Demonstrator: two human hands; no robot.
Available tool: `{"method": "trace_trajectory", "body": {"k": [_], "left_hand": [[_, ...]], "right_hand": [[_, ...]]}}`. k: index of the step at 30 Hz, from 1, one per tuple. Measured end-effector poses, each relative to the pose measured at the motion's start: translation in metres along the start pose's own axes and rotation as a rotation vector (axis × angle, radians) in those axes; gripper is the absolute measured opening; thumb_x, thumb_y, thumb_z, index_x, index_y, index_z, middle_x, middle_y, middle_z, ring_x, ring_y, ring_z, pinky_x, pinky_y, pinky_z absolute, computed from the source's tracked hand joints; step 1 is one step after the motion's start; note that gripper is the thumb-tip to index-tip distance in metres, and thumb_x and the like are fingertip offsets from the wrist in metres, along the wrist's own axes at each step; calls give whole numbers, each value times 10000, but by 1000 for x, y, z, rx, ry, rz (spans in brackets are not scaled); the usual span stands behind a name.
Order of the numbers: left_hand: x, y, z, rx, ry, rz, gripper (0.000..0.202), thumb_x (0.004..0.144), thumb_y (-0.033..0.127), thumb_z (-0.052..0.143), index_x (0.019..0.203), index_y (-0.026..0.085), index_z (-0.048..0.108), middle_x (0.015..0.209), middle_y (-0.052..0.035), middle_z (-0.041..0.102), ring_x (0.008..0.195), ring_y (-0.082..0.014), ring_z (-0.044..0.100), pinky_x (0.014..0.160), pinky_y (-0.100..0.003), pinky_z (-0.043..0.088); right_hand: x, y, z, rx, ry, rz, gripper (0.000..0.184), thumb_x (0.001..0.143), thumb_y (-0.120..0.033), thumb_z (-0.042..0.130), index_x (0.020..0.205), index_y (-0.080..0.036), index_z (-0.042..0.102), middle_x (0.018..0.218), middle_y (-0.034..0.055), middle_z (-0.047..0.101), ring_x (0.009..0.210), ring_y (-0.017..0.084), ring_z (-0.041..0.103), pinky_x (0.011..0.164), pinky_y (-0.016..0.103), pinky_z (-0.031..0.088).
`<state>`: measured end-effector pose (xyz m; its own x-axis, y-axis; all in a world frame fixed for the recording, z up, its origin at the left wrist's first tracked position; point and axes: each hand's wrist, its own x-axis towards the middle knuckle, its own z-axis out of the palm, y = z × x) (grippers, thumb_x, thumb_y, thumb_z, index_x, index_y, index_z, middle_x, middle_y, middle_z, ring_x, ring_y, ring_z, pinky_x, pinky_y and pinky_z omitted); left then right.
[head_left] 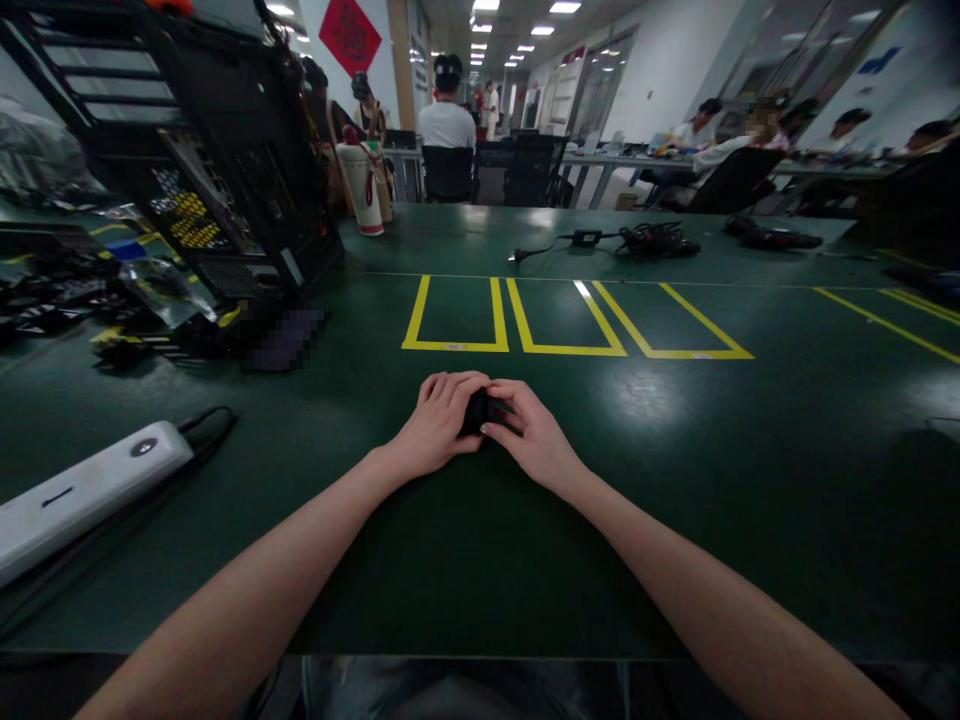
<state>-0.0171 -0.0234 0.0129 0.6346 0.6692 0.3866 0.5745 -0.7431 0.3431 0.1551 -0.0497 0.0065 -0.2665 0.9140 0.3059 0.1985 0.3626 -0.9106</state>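
Here, handheld black object (474, 414); beyond, cup (358, 186)

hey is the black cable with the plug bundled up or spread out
Mostly bundled: the black cable lies in a looped heap on the table, with only its plug end trailing out to the left.

Your head-worn camera, the one view here, looks forward and down from over the near edge of the green desk (420, 560). It sits close enough that your left hand (427, 425) and right hand (536, 435) fall mid-view, and it faces across the far edge into the office (660, 60), catching ceiling lights (564, 7) at the top.
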Motion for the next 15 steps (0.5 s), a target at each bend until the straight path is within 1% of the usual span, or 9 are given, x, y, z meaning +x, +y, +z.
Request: {"method": "trace_trajectory", "body": {"k": [3,6,8,11,15], "left_hand": [[0,0,0,-3,3,2,606,743,216,581,1249,229,249,1267,-99,409,1187,-278,380,999,-499,249],[0,1,-1,-11,-10,9,579,758,226,565,1247,228,255,1261,-100,412,1178,-276,389,996,-496,254],[0,0,-1,-9,4,2,577,759,230,565,1247,227,257,1257,-96,415,1174,-271,391,1000,-487,253],[0,0,1,-2,9,-1,590,757,243,573,1252,223,253,1255,-95,417,1175,-267,387,1007,-474,250],[0,0,0,9,3,0,586,758,245,574,1250,209,258,1255,-102,415,1174,-263,386,1004,-458,259]], "right_hand": [[-2,-1,1,13,3,-3,276,751,-141,580,986,-265,505,1185,14,449,1147,190,470,972,405,438],[-2,-2,1,15,23,11,207,773,-169,562,953,-260,516,1148,16,470,1111,193,499,943,412,464],[-1,-1,1,22,31,22,261,774,-155,559,1000,-270,497,1115,17,488,1108,192,502,948,415,462],[1,2,1,33,22,46,374,756,-134,577,1080,-276,456,1125,21,489,1126,193,490,964,421,448],[2,4,-1,20,8,25,340,739,-113,586,1028,-264,489,1139,14,465,1129,184,482,983,408,430]]}}
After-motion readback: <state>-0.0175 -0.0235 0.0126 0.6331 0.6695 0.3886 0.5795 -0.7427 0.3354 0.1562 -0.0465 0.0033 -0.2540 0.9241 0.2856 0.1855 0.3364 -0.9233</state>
